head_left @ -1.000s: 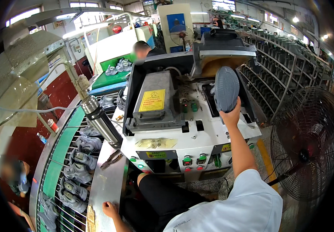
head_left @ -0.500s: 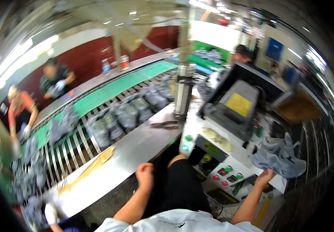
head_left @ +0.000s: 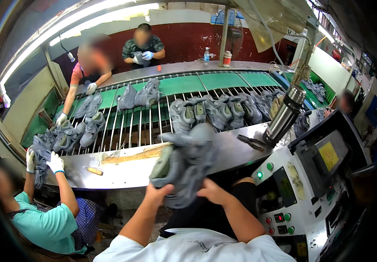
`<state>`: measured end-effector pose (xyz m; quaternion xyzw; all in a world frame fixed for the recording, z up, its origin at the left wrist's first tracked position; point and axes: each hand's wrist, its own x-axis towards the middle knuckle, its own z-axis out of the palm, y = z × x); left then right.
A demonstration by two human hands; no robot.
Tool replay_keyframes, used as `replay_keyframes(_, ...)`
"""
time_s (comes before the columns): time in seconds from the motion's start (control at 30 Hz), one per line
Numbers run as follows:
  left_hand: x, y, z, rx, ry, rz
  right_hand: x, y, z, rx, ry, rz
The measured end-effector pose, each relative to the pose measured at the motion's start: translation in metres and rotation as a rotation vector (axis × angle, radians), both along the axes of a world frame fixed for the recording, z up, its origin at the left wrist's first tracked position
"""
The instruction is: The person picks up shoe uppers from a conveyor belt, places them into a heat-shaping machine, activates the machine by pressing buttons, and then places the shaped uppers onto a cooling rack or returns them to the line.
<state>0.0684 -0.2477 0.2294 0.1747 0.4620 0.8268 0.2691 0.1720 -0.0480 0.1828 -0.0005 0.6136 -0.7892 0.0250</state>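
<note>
In front of me, over the near edge of the metal conveyor bench, a pair of grey sneakers (head_left: 195, 168) is lifted and partly smeared by motion. My left hand (head_left: 158, 194) grips the heel end of the left sneaker, whose green inside shows. My right hand (head_left: 214, 192) grips the lower side of the other sneaker. The two shoes press together, so I cannot tell exactly where one ends. Beyond them, several grey sneakers (head_left: 223, 111) stand in a row on the roller conveyor (head_left: 142, 126).
To the right stands a white control machine (head_left: 284, 196) with coloured buttons. A steel thermos (head_left: 286, 115) and dark pliers (head_left: 251, 143) rest on the metal bench (head_left: 123, 172). At left, a gloved co-worker (head_left: 50, 218) handles shoes; two more people work across the conveyor.
My view has swung left from the machine toward the conveyor. The right hand has come across from the machine with a sneaker. My left hand, formerly without a shoe, now grips one.
</note>
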Motion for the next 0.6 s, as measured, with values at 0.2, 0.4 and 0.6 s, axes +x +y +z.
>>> replay_keyframes(0.2, -0.075, -0.087, -0.112, -0.627, 0.474, 0.531, -0.049, -0.054, -0.004, 0.426, -0.044, 0.554)
replay_keyframes(0.4, -0.109, -0.08, -0.16, -0.441, 0.46, 0.429, -0.027, -0.003, -0.067, 0.324, -0.281, 0.176)
replay_keyframes(0.6, -0.173, -0.011, -0.166, -0.504, 0.575, 0.543, -0.06, 0.075, -0.111, 0.356, -0.29, -0.355)
